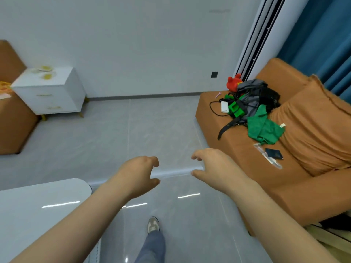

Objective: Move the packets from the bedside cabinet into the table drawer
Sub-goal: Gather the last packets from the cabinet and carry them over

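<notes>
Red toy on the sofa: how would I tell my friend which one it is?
Find the orange sofa on the right of the room. At its far end, near the wall, lies a heap of dark and green clothes, and the red toy sticks up behind it. It is the only red thing there, with two round bumps like ears.

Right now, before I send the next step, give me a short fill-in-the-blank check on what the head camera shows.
1. The yellow packets lie on ____ of the white bedside cabinet.
2. The left hand and the right hand reach forward, and both hold ____.
3. The green cloth lies in a pile of things on the ____, to the right of the hands.

Missing words: top; nothing; sofa.
</notes>
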Tool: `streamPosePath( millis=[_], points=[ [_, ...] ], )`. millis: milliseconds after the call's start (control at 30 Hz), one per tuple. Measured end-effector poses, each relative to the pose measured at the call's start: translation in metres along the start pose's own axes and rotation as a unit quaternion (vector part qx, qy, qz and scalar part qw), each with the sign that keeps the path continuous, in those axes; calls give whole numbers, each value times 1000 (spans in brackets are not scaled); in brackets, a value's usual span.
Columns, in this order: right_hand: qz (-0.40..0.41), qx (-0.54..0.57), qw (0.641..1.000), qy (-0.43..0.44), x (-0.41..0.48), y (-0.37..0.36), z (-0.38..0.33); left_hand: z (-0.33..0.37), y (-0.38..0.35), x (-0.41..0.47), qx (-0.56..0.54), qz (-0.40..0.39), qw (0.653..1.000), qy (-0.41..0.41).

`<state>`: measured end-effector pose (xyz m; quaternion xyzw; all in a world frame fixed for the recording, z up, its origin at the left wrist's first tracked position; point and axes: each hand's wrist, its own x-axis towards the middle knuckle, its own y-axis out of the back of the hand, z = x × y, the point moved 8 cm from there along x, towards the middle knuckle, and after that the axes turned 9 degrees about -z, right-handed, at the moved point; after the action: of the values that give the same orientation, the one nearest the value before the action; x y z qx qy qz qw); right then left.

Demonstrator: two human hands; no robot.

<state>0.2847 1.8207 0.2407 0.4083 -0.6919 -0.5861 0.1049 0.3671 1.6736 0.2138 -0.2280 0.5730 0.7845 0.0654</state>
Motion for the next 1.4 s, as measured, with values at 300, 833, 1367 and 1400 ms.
streamPosePath(
  millis=[300, 833, 1367, 1400],
  points=[
    [-28, -21, 999, 31, 155, 55, -19, -75, 79, 108, -31, 17, 998, 45],
    [-60, -58, 985, 149, 431, 149, -55, -198, 211, 276, -83, 63, 981, 165],
    [-99, -131, 943, 289, 660, 192, -216, -397, 299, 338, -149, 95, 933, 314],
    [-97, -132, 942, 293, 673, 193, -232, -416, 306, 339, -149, 97, 931, 318]
  ],
)
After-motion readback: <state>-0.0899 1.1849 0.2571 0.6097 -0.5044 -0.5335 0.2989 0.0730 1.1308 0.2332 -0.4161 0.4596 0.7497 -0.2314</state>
